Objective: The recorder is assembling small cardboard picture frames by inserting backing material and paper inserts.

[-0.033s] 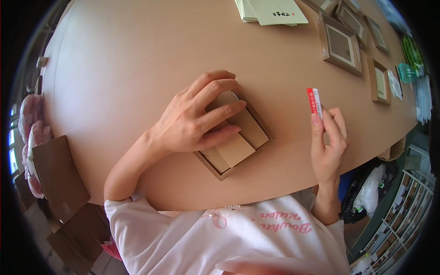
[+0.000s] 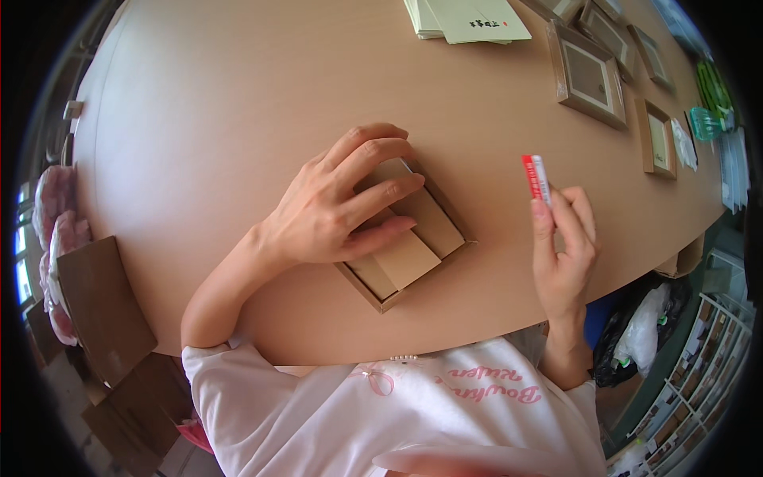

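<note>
A shallow brown box-like frame lies tilted on the table, its inside facing up. A loose-looking cardboard flap sits within it over a brown backing panel. My left hand rests over the frame's far left part with its fingers spread, hiding that side. The thumb lies along the flap and the fingertips reach toward the far edge. Off to the right, my right hand is raised, pinching a small narrow red-and-white strip upright between thumb and forefinger. Whether it is a label or a small packet I cannot tell.
Pale printed cards are stacked at the far edge. Several framed pieces stand or lie at the far right, with a smaller frame nearer. Cardboard boxes stand at the left edge; a black bag is below right.
My right hand has shifted slightly left with the red-and-white strip in its pinch. My left hand and the frame look the same.
</note>
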Demonstrator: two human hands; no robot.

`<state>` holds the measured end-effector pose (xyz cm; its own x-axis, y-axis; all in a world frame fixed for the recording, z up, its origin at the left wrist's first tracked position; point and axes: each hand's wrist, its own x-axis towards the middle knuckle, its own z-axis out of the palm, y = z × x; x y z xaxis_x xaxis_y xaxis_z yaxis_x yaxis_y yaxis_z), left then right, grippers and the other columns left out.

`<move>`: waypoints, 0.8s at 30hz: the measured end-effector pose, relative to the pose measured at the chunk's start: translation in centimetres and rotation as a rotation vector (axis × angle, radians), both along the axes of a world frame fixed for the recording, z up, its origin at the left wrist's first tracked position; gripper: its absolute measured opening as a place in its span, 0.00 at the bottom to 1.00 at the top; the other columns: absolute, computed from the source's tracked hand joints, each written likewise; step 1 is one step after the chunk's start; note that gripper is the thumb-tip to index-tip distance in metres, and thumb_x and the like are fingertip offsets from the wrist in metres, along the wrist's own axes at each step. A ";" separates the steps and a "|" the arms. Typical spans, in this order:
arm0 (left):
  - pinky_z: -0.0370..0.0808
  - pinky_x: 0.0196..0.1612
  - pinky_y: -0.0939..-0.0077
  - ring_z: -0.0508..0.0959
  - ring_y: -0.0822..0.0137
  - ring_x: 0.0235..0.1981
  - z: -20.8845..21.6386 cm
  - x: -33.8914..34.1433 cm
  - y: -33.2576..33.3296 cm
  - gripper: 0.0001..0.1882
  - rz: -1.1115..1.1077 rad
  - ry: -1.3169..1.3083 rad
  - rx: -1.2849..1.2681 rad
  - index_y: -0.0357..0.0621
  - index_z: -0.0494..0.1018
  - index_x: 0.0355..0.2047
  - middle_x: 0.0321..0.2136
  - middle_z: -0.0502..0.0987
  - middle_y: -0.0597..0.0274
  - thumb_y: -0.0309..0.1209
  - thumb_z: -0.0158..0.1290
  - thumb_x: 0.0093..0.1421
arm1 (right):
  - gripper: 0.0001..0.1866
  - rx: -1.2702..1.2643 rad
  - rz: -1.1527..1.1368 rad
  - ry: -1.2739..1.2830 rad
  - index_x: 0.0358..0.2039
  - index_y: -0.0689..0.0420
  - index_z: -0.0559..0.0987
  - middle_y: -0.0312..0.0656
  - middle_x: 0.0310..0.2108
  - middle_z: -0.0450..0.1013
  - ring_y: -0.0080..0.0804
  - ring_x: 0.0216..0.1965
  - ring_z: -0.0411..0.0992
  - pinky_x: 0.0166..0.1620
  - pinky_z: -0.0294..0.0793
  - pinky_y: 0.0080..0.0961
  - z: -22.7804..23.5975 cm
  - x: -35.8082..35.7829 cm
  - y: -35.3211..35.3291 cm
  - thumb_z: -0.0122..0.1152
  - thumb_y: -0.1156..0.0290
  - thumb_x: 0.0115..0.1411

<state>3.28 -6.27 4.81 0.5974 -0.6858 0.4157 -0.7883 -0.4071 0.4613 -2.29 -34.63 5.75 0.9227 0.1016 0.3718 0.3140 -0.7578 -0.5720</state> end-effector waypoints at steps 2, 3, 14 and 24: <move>0.79 0.44 0.57 0.76 0.46 0.50 -0.3 0.2 0.0 0.23 -0.027 0.003 -0.017 0.42 0.79 0.45 0.48 0.74 0.52 0.28 0.65 0.45 | 0.13 0.058 0.065 0.012 0.48 0.62 0.81 0.41 0.27 0.66 0.32 0.26 0.66 0.28 0.66 0.29 -0.2 -0.4 1.1 0.62 0.74 0.63; 0.79 0.44 0.57 0.76 0.46 0.50 -0.4 0.2 0.0 0.23 -0.036 0.004 -0.015 0.42 0.79 0.45 0.48 0.74 0.52 0.28 0.65 0.45 | 0.15 0.073 0.087 0.039 0.50 0.60 0.81 0.40 0.27 0.66 0.32 0.26 0.66 0.29 0.67 0.30 -0.1 -0.5 1.6 0.62 0.74 0.64; 0.70 0.59 0.55 0.69 0.49 0.61 3.2 -0.3 1.7 0.35 0.100 0.441 -0.119 0.39 0.71 0.59 0.60 0.67 0.47 0.39 0.68 0.53 | 0.09 0.094 0.186 0.014 0.42 0.62 0.80 0.44 0.34 0.74 0.40 0.34 0.72 0.36 0.72 0.32 0.1 -0.8 3.3 0.59 0.82 0.61; 0.65 0.63 0.50 0.63 0.42 0.65 -0.4 -6.4 3.8 0.60 0.222 0.364 -0.098 0.32 0.51 0.69 0.64 0.61 0.42 0.52 0.70 0.46 | 0.37 -0.150 0.306 0.126 0.52 0.62 0.75 0.41 0.33 0.70 0.39 0.32 0.73 0.35 0.76 0.33 1.2 -2.1 7.5 0.78 0.54 0.48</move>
<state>-3.17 -2.44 4.46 0.8457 -0.4918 0.2071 -0.4651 -0.4891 0.7378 -4.43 -27.11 6.90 0.8789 0.4249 0.2170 0.4731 -0.7181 -0.5104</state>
